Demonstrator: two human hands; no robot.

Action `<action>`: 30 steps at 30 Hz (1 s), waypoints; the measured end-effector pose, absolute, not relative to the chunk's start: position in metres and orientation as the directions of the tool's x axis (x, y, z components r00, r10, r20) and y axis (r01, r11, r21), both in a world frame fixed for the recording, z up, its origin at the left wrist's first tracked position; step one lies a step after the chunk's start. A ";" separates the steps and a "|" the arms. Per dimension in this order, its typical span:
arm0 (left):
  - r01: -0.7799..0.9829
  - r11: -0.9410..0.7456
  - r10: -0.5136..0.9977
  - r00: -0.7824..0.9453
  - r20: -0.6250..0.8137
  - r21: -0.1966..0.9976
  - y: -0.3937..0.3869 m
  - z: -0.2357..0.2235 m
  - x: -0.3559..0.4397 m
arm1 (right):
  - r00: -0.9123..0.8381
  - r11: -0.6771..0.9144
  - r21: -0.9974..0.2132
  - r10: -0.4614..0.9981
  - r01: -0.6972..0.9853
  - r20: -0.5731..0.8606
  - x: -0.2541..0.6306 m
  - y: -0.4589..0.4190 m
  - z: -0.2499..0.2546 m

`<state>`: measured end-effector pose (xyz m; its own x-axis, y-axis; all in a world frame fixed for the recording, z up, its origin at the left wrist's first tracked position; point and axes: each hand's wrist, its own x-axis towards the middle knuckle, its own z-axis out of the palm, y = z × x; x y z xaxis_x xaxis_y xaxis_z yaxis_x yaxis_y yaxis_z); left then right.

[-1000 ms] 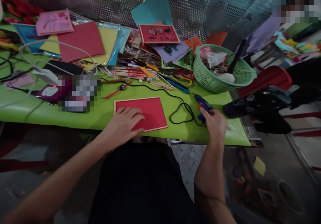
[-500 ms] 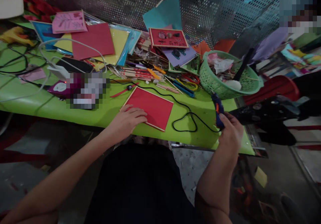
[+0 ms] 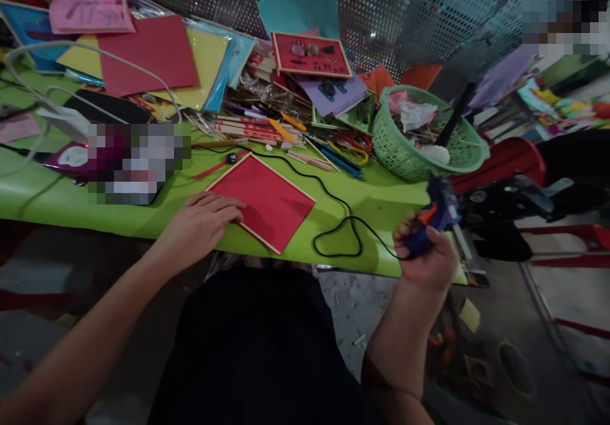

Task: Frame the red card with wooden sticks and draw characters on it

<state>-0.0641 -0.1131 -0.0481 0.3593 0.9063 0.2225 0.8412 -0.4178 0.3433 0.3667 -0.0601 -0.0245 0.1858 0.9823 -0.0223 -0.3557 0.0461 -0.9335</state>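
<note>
A red card (image 3: 267, 206) edged with thin pale wooden sticks lies flat near the table's front edge. My left hand (image 3: 203, 222) rests at its left side, fingers stretched out, the tips touching the card. On the right, my right hand (image 3: 429, 253) is wrapped round a blue glue gun (image 3: 441, 206) with an orange trigger, held up over the table's right end. The gun's black cord (image 3: 351, 216) loops across the green tabletop and passes just behind the card.
Behind the card lie wooden sticks (image 3: 250, 126), blue scissors (image 3: 340, 161) and decorated cards. A green basket (image 3: 398, 152) holding scraps stands at the back right. Left are a purple device (image 3: 69, 155) with white cables and a red sheet (image 3: 147, 56). A perforated metal panel (image 3: 391, 25) rises behind.
My right hand has turned the glue gun, now gripping it by the handle with the nozzle end tilted differently. The red card has rotated a little under my left hand. The view has shifted.
</note>
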 end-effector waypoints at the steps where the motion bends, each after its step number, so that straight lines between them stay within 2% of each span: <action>1: 0.842 -0.412 0.909 0.352 0.224 0.349 -0.113 -0.049 -0.066 | 0.159 0.063 -0.941 0.987 -0.332 0.010 0.365 -0.063 -0.019; 5: 0.847 -0.389 0.916 0.313 0.251 0.364 -0.115 -0.055 -0.068 | 0.033 0.085 -0.976 0.996 -0.202 0.080 0.359 -0.072 -0.001; 9: 0.849 -0.326 0.930 0.210 0.300 0.415 -0.121 -0.060 -0.059 | -0.105 0.063 -0.996 0.992 -0.063 0.070 0.350 -0.071 0.001; 14: 0.868 -0.237 0.944 0.101 0.314 0.435 -0.128 -0.064 -0.046 | -0.323 -0.067 -0.984 0.939 0.165 -0.118 0.330 -0.068 -0.003; 20: 0.911 -0.201 0.956 0.102 0.276 0.361 -0.128 -0.069 -0.042 | -0.452 -0.106 -0.892 0.832 0.440 -0.322 0.297 -0.067 0.005; 23: 0.918 -0.195 0.957 0.102 0.271 0.345 -0.128 -0.071 -0.041 | -0.466 -0.071 -0.853 0.812 0.517 -0.350 0.290 -0.068 0.005; 28: 0.887 -0.176 0.966 0.072 0.249 0.427 -0.128 -0.073 -0.040 | -0.506 0.038 -0.802 0.793 0.597 -0.339 0.298 -0.069 -0.003; 30: 0.894 -0.171 0.967 0.073 0.243 0.415 -0.128 -0.072 -0.040 | -0.515 0.048 -0.799 0.788 0.599 -0.338 0.301 -0.069 -0.007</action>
<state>-0.0395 -0.1277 -0.0717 0.0728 0.9673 0.2428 0.8936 -0.1714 0.4148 0.3008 -0.0694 -0.0066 -0.5148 0.7877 -0.3385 0.5992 0.0482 -0.7991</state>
